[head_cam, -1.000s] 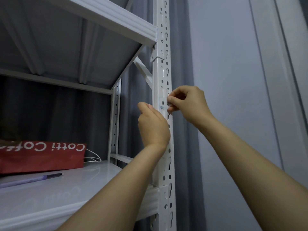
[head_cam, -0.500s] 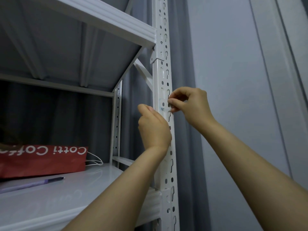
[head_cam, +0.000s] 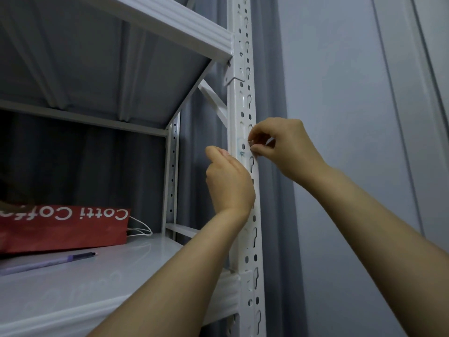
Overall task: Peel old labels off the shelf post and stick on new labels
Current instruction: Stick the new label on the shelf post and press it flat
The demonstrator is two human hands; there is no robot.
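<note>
1. Pinching the old label (head_cam: 241, 153) on the shelf post (head_cam: 245, 98), the right hand (head_cam: 289, 152) is gripping what seems its right edge.
2. The left hand (head_cam: 228, 183) is curling just left of the upright post; its hold cannot be told.
3. A red bag (head_cam: 73, 227) is showing "Cotti Cof" upside down.

**Around the pinch on the post**

The right hand (head_cam: 286, 149) pinches the label (head_cam: 243, 152) on the shelf post (head_cam: 244, 98). Just below and left of that pinch, the left hand (head_cam: 228, 183) lies against the post. The upper shelf (head_cam: 158, 25) joins the post above. On the lower shelf (head_cam: 85, 283), well down and left, a pen (head_cam: 48, 262) lies before a bag (head_cam: 63, 227). A curtain (head_cam: 272, 215) hangs behind the pinch, with the wall (head_cam: 340, 117) to its right.
</note>
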